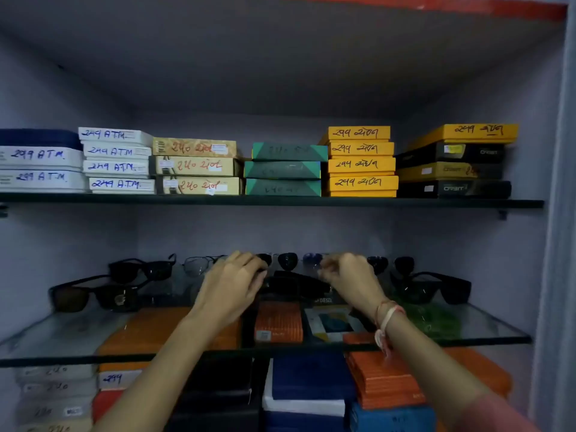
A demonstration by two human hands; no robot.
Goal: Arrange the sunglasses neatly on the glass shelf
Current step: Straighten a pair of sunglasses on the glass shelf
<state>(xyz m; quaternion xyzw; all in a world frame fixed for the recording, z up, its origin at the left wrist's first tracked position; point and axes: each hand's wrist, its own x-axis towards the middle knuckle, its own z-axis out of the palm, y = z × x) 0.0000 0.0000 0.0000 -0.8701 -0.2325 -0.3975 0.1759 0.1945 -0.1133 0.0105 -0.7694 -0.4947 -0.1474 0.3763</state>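
Observation:
Several dark sunglasses stand on the glass shelf (486, 325). One black pair (296, 283) lies in the middle between my hands. My left hand (232, 283) rests on its left end with fingers curled over it. My right hand (349, 275) grips its right end, a thread bracelet on the wrist. Brown-lensed sunglasses (93, 296) sit at the front left, another black pair (141, 269) behind them, a thin-framed pair (199, 265) further back. A dark pair (436, 289) stands at the right. Rounded dark pairs (288, 260) line the back.
An upper shelf (280, 201) carries stacks of white, beige, green, yellow and black boxes. Below the glass shelf lie orange, blue, black and grey boxes (383, 378), seen partly through the glass. The cabinet's right wall (558, 213) is close.

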